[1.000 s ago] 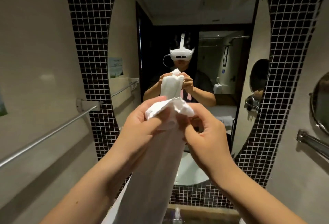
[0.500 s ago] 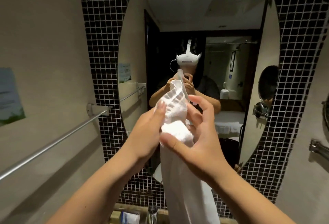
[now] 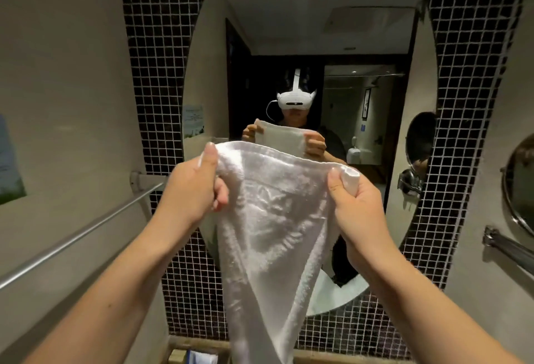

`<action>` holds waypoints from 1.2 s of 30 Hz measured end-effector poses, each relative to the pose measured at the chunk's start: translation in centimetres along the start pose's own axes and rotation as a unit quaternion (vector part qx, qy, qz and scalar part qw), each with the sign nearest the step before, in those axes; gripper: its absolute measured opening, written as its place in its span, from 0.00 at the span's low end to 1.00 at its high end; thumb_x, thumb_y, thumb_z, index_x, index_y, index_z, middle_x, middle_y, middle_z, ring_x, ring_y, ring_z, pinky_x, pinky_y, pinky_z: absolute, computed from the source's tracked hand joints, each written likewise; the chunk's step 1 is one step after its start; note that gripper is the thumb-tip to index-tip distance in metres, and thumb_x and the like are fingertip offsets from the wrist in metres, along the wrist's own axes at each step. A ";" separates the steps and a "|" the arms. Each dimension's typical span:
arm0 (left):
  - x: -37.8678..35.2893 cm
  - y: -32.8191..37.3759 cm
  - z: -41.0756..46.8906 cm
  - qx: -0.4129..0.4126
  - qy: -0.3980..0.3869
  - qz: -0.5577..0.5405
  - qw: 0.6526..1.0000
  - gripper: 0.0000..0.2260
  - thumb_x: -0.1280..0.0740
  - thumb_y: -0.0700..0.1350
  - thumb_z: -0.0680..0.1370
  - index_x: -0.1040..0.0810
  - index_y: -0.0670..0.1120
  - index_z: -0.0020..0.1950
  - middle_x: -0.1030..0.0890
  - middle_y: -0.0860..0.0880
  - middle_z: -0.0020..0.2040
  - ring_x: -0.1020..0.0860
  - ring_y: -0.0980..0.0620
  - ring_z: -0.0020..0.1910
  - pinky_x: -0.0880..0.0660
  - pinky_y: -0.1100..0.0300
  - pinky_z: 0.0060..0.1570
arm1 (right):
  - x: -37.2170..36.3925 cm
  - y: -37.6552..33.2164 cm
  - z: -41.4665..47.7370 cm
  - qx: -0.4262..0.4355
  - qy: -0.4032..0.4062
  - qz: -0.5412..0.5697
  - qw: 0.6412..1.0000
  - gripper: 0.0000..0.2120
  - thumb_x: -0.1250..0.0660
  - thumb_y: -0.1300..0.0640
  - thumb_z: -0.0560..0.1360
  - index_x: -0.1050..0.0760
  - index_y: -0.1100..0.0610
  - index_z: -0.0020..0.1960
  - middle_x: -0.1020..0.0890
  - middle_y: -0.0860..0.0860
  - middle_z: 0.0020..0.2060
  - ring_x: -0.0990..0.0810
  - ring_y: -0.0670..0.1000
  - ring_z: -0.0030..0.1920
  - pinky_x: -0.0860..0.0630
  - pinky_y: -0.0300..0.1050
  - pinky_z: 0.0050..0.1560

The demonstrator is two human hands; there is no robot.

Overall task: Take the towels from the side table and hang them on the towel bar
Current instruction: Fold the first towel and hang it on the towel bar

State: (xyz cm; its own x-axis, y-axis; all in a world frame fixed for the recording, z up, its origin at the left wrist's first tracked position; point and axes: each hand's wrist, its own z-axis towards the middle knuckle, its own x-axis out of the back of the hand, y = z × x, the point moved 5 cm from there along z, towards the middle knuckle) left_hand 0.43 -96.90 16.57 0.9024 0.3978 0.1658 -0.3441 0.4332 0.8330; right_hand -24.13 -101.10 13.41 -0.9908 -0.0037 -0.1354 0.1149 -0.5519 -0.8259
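Nearest, both forearms reach in from the bottom corners. The left hand is clenched on the upper left corner of a white towel, thumb raised along its edge; the right hand pinches the upper right corner, fingers curled around a bunched fold. The towel is stretched between them along its top edge and hangs down toward 6 o'clock, narrowing as it falls. At 9 o'clock, beyond the left arm, the towel bar runs bare along the beige wall. Farthest, at 12 o'clock, an oval mirror on dark mosaic tile reflects the person holding the towel.
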 end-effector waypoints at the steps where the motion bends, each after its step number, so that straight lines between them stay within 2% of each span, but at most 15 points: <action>1: 0.5 -0.2 0.3 -0.008 0.017 0.036 0.999 0.28 0.48 0.60 0.85 0.18 0.45 0.40 0.25 0.48 0.22 0.28 0.53 0.23 0.29 0.58 0.34 | 0.3 0.3 0.2 -0.017 0.004 0.006 1.000 0.09 0.37 0.52 0.84 0.18 0.50 0.54 0.12 0.52 0.46 0.12 0.52 0.48 0.17 0.54 0.52; 3: 0.4 -0.4 0.4 -0.024 0.034 0.110 0.993 0.32 0.47 0.59 0.85 0.25 0.44 0.27 0.27 0.49 0.20 0.29 0.56 0.21 0.30 0.58 0.34 | 0.4 0.8 0.3 -0.032 0.001 0.004 0.999 0.08 0.35 0.53 0.83 0.17 0.51 0.54 0.12 0.53 0.46 0.12 0.55 0.49 0.16 0.52 0.50; 5: -0.6 -0.5 -0.1 -0.049 0.008 0.178 0.983 0.32 0.46 0.59 0.85 0.27 0.42 0.27 0.26 0.50 0.22 0.28 0.54 0.23 0.29 0.57 0.33 | 0.0 1.4 0.1 -0.037 -0.002 -0.011 0.999 0.06 0.32 0.51 0.81 0.16 0.50 0.53 0.12 0.52 0.46 0.13 0.55 0.49 0.16 0.54 0.50; 8: -1.7 -0.2 -1.1 -0.093 -0.001 0.278 0.956 0.28 0.46 0.59 0.84 0.34 0.46 0.28 0.27 0.50 0.25 0.28 0.48 0.27 0.30 0.54 0.32 | -0.9 2.0 0.0 -0.054 -0.008 -0.019 0.998 0.06 0.28 0.47 0.77 0.18 0.44 0.54 0.14 0.51 0.51 0.14 0.54 0.50 0.17 0.60 0.54; 11: -2.5 0.3 -1.6 -0.144 0.002 0.343 0.928 0.27 0.46 0.57 0.85 0.38 0.48 0.27 0.34 0.52 0.23 0.34 0.51 0.24 0.32 0.54 0.30 | -1.9 2.2 -0.2 -0.074 -0.045 -0.044 0.995 0.07 0.29 0.45 0.77 0.23 0.39 0.55 0.19 0.47 0.55 0.16 0.50 0.52 0.17 0.58 0.55; 16: -4.8 -1.3 -2.3 -0.161 -0.073 0.237 0.955 0.23 0.43 0.57 0.84 0.32 0.45 0.33 0.29 0.50 0.31 0.31 0.53 0.30 0.31 0.52 0.34 | -2.9 1.1 -1.2 -0.025 -0.063 -0.058 0.996 0.07 0.31 0.45 0.77 0.20 0.42 0.55 0.14 0.50 0.51 0.16 0.57 0.55 0.21 0.66 0.58; 18: -5.4 -1.6 -2.9 -0.172 -0.086 0.213 0.958 0.20 0.42 0.55 0.85 0.29 0.50 0.34 0.26 0.52 0.31 0.28 0.55 0.31 0.31 0.55 0.34 | -3.0 0.8 -1.7 0.001 -0.041 -0.066 0.997 0.04 0.32 0.49 0.79 0.20 0.42 0.53 0.15 0.45 0.50 0.16 0.52 0.56 0.21 0.64 0.59; 20: -5.4 -1.8 -3.1 -0.174 -0.064 0.200 0.962 0.17 0.41 0.55 0.84 0.29 0.56 0.36 0.25 0.53 0.30 0.26 0.55 0.31 0.30 0.57 0.33 | -3.2 1.0 -2.5 0.012 -0.039 -0.072 0.997 0.07 0.32 0.55 0.80 0.19 0.43 0.51 0.16 0.42 0.49 0.17 0.48 0.55 0.20 0.59 0.59; 23: -5.1 -2.1 -3.0 -0.155 -0.029 0.195 0.968 0.15 0.41 0.55 0.84 0.28 0.56 0.37 0.23 0.51 0.30 0.24 0.53 0.31 0.28 0.51 0.33 | -3.7 1.3 -3.6 0.013 -0.053 -0.097 0.994 0.10 0.33 0.59 0.80 0.19 0.44 0.50 0.16 0.40 0.47 0.18 0.43 0.52 0.20 0.48 0.56; 25: -4.7 -2.2 -2.9 -0.143 -0.007 0.183 0.973 0.17 0.41 0.55 0.84 0.30 0.56 0.35 0.24 0.50 0.29 0.26 0.52 0.31 0.29 0.50 0.33 | -3.0 1.4 -3.1 0.003 -0.035 -0.092 0.995 0.12 0.33 0.62 0.79 0.18 0.45 0.48 0.16 0.40 0.46 0.18 0.44 0.51 0.21 0.46 0.53; 28: -3.5 -2.0 -2.7 -0.135 0.025 0.241 0.961 0.19 0.44 0.57 0.84 0.33 0.55 0.34 0.27 0.50 0.27 0.26 0.50 0.29 0.29 0.51 0.31 | -0.5 1.9 -1.0 -0.043 0.031 -0.076 0.996 0.12 0.33 0.63 0.79 0.19 0.47 0.45 0.17 0.42 0.44 0.16 0.52 0.50 0.19 0.51 0.48; 30: -2.8 -1.3 -2.7 -0.134 0.046 0.327 0.934 0.20 0.48 0.58 0.84 0.36 0.55 0.34 0.27 0.51 0.27 0.25 0.47 0.30 0.26 0.51 0.33 | 1.1 1.8 0.1 -0.058 0.077 -0.052 0.994 0.14 0.34 0.64 0.78 0.19 0.46 0.44 0.17 0.45 0.46 0.17 0.54 0.51 0.17 0.59 0.52; 33: -3.1 -0.9 -2.6 -0.138 0.055 0.387 0.910 0.21 0.51 0.58 0.84 0.35 0.52 0.34 0.26 0.53 0.30 0.26 0.48 0.32 0.30 0.52 0.35 | 1.8 1.1 0.3 -0.035 0.121 -0.050 0.991 0.15 0.36 0.66 0.78 0.20 0.46 0.44 0.16 0.46 0.50 0.18 0.50 0.55 0.20 0.56 0.60; 34: -3.7 -1.1 -2.6 -0.135 0.041 0.364 0.921 0.22 0.50 0.58 0.84 0.34 0.51 0.34 0.26 0.53 0.31 0.26 0.49 0.33 0.32 0.53 0.34 | 1.1 1.0 -0.1 -0.029 0.109 -0.056 0.992 0.16 0.37 0.68 0.78 0.21 0.49 0.43 0.15 0.45 0.49 0.18 0.47 0.55 0.21 0.55 0.61; 36: -5.5 -2.0 -2.9 -0.119 -0.010 0.245 0.962 0.22 0.47 0.60 0.84 0.28 0.53 0.35 0.24 0.54 0.31 0.24 0.53 0.33 0.31 0.53 0.35 | -1.1 1.3 -1.4 -0.029 0.036 -0.054 0.997 0.17 0.39 0.72 0.77 0.23 0.53 0.38 0.14 0.43 0.49 0.18 0.42 0.55 0.21 0.56 0.62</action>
State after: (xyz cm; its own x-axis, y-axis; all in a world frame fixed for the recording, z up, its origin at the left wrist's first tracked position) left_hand -4.59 -97.63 12.50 0.6208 0.5865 0.5202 -0.7770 0.3722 0.5077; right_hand -22.77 -100.58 11.74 -0.9902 0.1137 -0.0810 0.0138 -0.4976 -0.8673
